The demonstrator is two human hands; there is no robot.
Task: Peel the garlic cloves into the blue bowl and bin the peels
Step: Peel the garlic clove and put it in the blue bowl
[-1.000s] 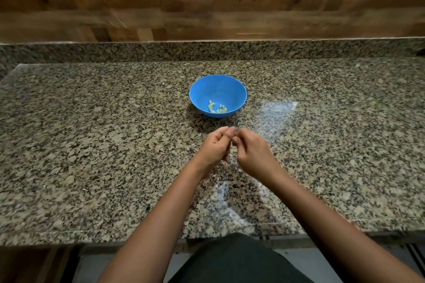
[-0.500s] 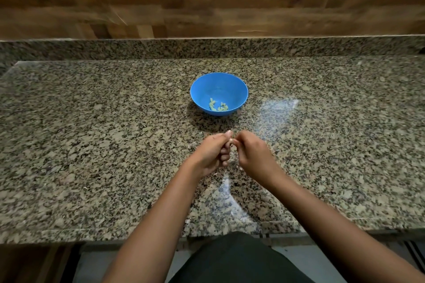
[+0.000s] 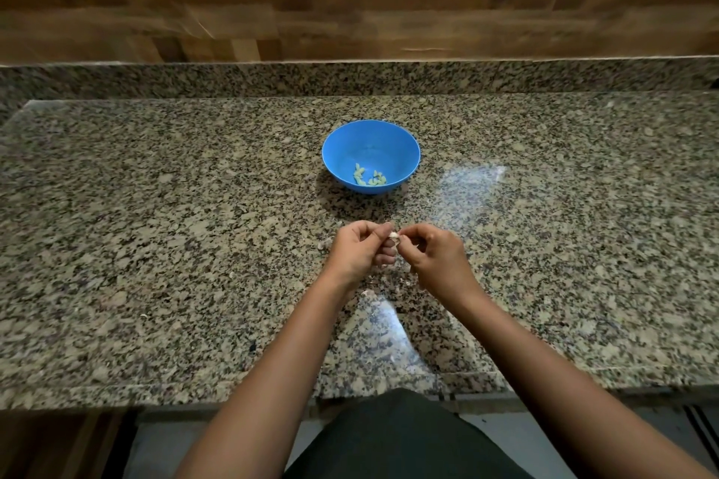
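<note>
A blue bowl [image 3: 338, 152] stands in the middle of the granite counter with several peeled garlic cloves [image 3: 369, 177] lying in its bottom. Just in front of the bowl, my left hand [image 3: 360, 251] and my right hand [image 3: 437, 259] meet fingertip to fingertip above the counter. Between them they pinch one small pale garlic clove [image 3: 393, 235]. Most of that clove is hidden by the fingers.
Small pale peel scraps [image 3: 325, 243] lie on the granite counter [image 3: 155, 245] around and below my hands. A wooden wall rises behind the counter's raised back edge. The counter's front edge runs just before my body.
Both hands have stayed together in front of the bowl, the fingers working on the clove. A pale bit of the clove now shows between the fingertips.
</note>
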